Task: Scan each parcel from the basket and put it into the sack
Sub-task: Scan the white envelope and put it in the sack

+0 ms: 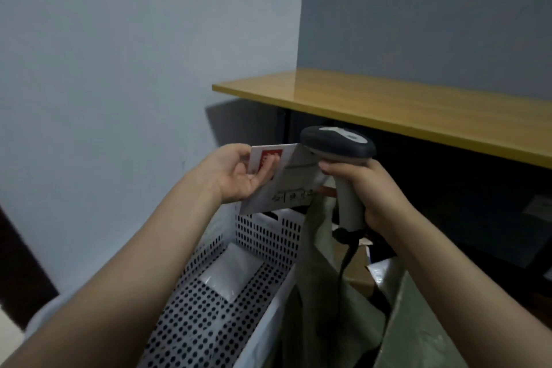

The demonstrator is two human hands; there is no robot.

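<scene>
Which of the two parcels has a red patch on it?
The flat white parcel gripped by the left hand, with a red square near its top corner. The pale plastic-wrapped parcel lying in the white perforated basket shows none.

Dim, flat bluish light on your fingers [334, 171], black shadow beyond them under the tabletop [418, 110], soft blur throughout.

Just a yellowish wooden desktop [418, 104] coming in from the right, tucked into the corner of two pale blue-grey walls [119, 54]. Pretty dark underneath, with a black leg [282, 125] near the desktop's left end. Brown cardboard box [358, 272] down low in that shadow, mostly hidden. Dark brown strip [18, 263] at the far left, can't tell what.
</scene>
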